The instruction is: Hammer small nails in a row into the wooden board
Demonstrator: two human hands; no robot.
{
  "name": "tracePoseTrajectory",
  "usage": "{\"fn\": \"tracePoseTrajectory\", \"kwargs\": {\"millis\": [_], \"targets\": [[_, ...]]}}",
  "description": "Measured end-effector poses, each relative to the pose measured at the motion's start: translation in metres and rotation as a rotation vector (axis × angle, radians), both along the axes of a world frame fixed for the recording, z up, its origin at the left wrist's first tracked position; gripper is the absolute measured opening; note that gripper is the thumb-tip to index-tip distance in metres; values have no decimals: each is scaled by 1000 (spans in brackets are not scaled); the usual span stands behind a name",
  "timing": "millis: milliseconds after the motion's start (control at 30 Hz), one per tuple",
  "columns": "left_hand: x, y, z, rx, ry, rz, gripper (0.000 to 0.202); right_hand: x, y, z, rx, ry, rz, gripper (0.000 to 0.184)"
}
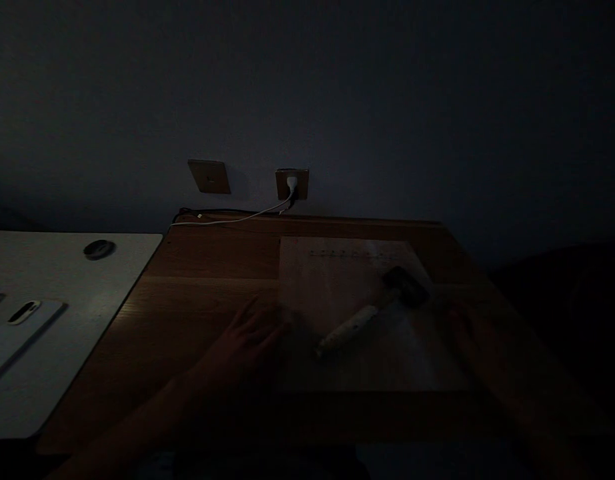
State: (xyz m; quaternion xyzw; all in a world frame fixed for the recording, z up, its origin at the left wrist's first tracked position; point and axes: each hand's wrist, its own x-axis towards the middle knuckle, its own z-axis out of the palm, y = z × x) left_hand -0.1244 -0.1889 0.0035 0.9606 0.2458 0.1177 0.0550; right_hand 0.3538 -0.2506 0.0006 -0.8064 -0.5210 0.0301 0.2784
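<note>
The picture is very dark. A mallet [348, 329] with a dark head and a pale-wrapped handle lies slantwise on a thin pale board [332, 287]. A row of small dark marks runs near the board's far edge. My left hand [254, 333] rests at the board's left edge with its fingers spread, nothing visible in its grasp. At the board's right edge is my right hand [472, 333], dim, its fingers apart. Whether it touches the board I cannot make out. Neither hand is on the mallet.
Under the board is a wooden table [207, 260]. A white table [112, 287] on the left bears a phone [32, 327] and a dark round object [98, 250]. A white cable [227, 221] runs to a wall socket [300, 187], beside another wall plate [209, 177].
</note>
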Motion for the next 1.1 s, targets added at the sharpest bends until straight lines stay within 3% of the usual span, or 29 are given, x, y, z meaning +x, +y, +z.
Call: {"fn": "tracePoseTrajectory", "kwargs": {"millis": [100, 200, 367, 600, 900, 1000, 1100], "targets": [[-51, -5, -2, 32, 14, 183, 49, -44, 1, -9, -50, 101, 70, 53], [-90, -10, 0, 51, 38, 275, 48, -82, 10, -10, -84, 187, 169, 54], [-129, -20, -5, 64, 1, 476, 47, -123, 27, -8, -86, 316, 273, 50], [-126, -32, -7, -48, -81, 682, 46, -136, 30, -16, -39, 369, 275, 45], [-118, -39, 3, -46, -107, 668, 44, -138, 24, -15, -43, 374, 247, 44], [-124, -40, 8, -62, -91, 619, 41, -134, 26, -8, -33, 322, 205, 41], [-127, -25, 17, -115, -58, 599, 42, -125, 45, 6, -27, 189, 241, 40]]}}
